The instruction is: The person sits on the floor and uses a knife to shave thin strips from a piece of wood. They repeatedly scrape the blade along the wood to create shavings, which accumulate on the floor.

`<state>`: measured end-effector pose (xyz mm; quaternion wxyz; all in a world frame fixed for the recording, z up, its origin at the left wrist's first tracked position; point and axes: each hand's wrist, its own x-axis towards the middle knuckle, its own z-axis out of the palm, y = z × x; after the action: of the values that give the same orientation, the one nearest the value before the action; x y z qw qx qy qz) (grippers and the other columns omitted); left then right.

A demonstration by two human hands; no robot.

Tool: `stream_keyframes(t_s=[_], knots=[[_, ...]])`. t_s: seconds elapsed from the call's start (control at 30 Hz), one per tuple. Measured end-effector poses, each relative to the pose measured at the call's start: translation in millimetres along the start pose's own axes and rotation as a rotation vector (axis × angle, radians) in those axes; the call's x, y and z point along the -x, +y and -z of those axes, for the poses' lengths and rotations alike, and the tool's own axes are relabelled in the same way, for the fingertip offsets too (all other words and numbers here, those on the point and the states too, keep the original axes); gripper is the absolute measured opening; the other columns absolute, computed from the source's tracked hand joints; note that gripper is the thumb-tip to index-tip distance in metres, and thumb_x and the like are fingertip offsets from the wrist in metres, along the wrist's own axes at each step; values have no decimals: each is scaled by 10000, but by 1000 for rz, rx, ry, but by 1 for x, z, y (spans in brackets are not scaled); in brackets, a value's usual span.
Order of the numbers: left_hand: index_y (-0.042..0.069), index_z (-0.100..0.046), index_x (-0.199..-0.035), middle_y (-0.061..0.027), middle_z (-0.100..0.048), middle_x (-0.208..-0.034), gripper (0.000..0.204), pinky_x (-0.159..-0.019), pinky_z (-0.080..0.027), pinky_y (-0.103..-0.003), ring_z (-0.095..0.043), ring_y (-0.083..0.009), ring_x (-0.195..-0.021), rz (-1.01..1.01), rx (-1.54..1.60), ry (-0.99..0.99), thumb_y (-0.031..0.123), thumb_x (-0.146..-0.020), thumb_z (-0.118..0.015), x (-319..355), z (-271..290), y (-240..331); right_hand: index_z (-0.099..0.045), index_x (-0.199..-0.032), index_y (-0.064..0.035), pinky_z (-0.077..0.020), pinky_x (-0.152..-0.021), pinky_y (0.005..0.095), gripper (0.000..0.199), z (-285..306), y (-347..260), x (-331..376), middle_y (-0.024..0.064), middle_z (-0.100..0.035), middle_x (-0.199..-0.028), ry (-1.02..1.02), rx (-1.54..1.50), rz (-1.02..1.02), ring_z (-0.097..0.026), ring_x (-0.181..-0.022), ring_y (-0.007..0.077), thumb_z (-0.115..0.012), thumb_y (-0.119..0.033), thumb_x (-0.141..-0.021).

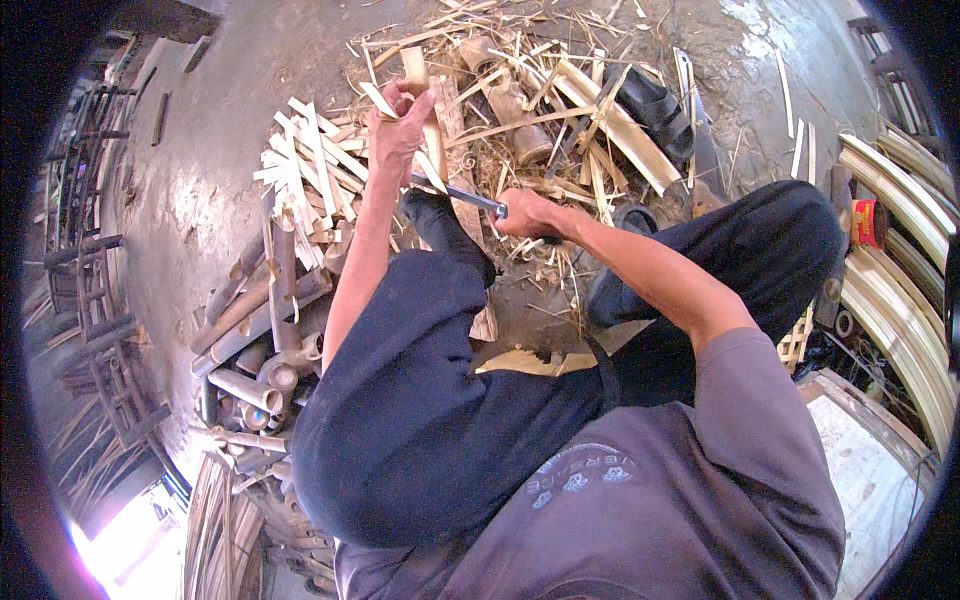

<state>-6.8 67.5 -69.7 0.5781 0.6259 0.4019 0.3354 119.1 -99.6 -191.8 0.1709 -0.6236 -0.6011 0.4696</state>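
My left hand [398, 135] is closed around a pale split bamboo piece [414, 66], which stands nearly upright. A thin sliver peels away at its side, by my fingers. In my right hand [528, 214] is a knife, its handle hidden in the fist. The knife blade [462, 194] points left and meets the lower end of the bamboo piece, just above my dark-covered foot [446, 228]. Beneath lies a rough wooden block [452, 118], partly hidden by my hands and foot. A heap of cut bamboo strips [318, 150] lies left of my left hand.
Shavings and bamboo offcuts [515, 118] litter the floor ahead, beside a black sandal [655, 112]. Bamboo tubes [265, 330] are piled at my left. Long split bamboo lengths [895, 300] and a red can [868, 223] stand at the right, near a pale board [865, 480].
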Motion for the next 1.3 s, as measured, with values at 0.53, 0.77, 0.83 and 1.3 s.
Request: stream_keyframes(t_s=[0.53, 0.77, 0.83, 1.3], knots=[[59, -567, -1060, 23, -581, -806, 289, -462, -306, -197, -432, -28, -593, -193, 30, 238, 246, -878, -692, 48, 15, -12, -644, -892, -26, -506, -763, 512, 230, -30, -3, 20, 241, -656, -865, 160, 143, 38, -640, -856, 417, -577, -215, -780], [-5, -621, -982, 21, -548, -721, 243, -617, -384, -233, -460, -74, -667, -212, 37, 343, 185, -857, -707, 32, 11, -7, -641, -844, -48, -495, -700, 496, 196, -24, -5, 4, 233, -650, -821, 27, 137, 5, -636, -788, 419, -550, -217, -802], [-12, -620, -982, 21, -552, -723, 252, -633, -401, -239, -474, -83, -674, -202, 6, 398, 182, -852, -712, 25, 14, -8, -639, -855, -49, -493, -702, 504, 195, -28, -3, 6, 234, -647, -813, 190, 206, 40, -633, -797, 421, -549, -218, -818], [34, -601, -931, 13, -550, -753, 270, -511, -336, -242, -428, -59, -610, -193, 18, 459, 238, -831, -745, 22, 32, -13, -579, -915, -81, -518, -640, 502, 175, 7, 1, -1, 189, -640, -802, 165, 575, 142, -660, -784, 374, -557, -235, -835]])
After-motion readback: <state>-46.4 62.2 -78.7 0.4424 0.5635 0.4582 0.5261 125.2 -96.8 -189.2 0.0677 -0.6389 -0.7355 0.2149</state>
